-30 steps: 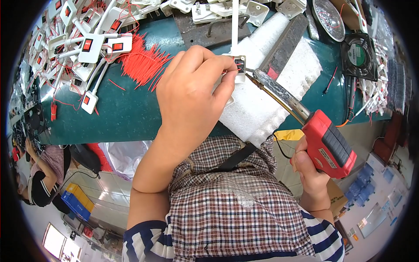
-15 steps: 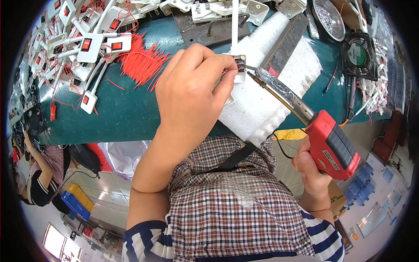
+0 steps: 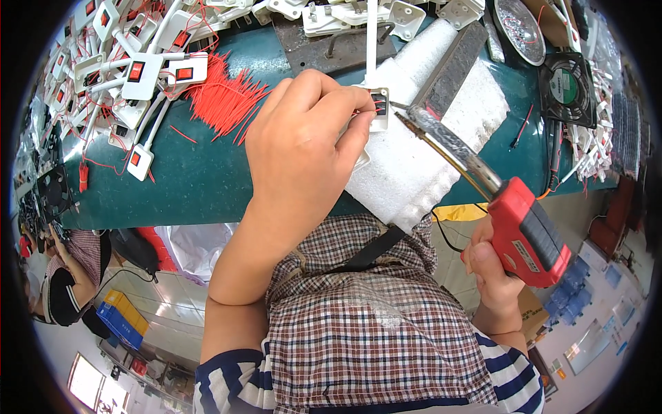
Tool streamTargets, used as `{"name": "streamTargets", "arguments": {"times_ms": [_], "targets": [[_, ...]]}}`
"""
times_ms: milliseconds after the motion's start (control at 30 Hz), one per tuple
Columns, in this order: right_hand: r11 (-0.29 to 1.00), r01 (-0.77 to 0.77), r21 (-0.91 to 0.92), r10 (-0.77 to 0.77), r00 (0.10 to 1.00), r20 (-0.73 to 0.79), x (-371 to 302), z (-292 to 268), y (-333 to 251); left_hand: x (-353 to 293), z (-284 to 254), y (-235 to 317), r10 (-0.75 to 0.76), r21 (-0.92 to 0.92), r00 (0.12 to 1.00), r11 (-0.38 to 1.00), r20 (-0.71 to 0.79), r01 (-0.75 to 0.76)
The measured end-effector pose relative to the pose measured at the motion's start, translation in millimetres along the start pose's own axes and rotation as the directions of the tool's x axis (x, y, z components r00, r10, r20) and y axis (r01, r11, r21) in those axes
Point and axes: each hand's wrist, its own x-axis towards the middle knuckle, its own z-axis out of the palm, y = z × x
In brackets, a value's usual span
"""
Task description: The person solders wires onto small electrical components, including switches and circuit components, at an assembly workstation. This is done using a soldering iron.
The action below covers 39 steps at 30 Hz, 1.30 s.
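My left hand [image 3: 303, 141] pinches thumb and forefinger together at a thin red wire, mostly hidden by the fingertips. The fingertips press against a small white plastic switch housing [image 3: 380, 123], its back turned up and a black switch body inside. A white tube [image 3: 371, 41] extends from the housing toward the far side. My right hand [image 3: 493, 269] grips the red and black handle of a soldering gun [image 3: 527, 234]. Its metal barrel slants up and left, and the dark tip lies just right of the housing, apart from it. The housing rests by a white foam block [image 3: 407, 169].
Far left lies a heap of white switch housings [image 3: 145, 76] with red rockers, beside a bundle of red wires [image 3: 224, 93]. A dark metal bar [image 3: 452, 69] lies on the foam. Behind it stand a metal dish [image 3: 520, 31] and a small black fan [image 3: 567, 90]. A co-worker [image 3: 72, 276] sits left.
The soldering gun has shifted slightly right and down, its tip drawing back from the housing. My left hand stays in place. The co-worker's arm at the left has moved.
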Motion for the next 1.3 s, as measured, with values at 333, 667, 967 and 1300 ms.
{"name": "streamTargets", "arguments": {"times_ms": [333,667,967,1300], "targets": [[0.991,-0.017,0.130,0.020,1.000,-0.022,4,0,-5,1,-1,1,-0.004,0.017,1.000,1.000,0.015,0.003],[0.990,0.067,0.123,-0.057,0.995,-0.087,8,-1,-3,6,-11,3,0.028,0.059,0.996,0.998,0.083,-0.033],[0.971,0.188,0.145,-0.157,0.967,-0.202,10,-10,-4,54,-22,3,0.386,0.330,0.802,0.763,0.456,-0.556],[0.908,0.309,0.281,-0.219,0.925,-0.310,18,-24,-7,80,-45,45,0.506,0.245,0.785,0.760,0.358,-0.602]]}}
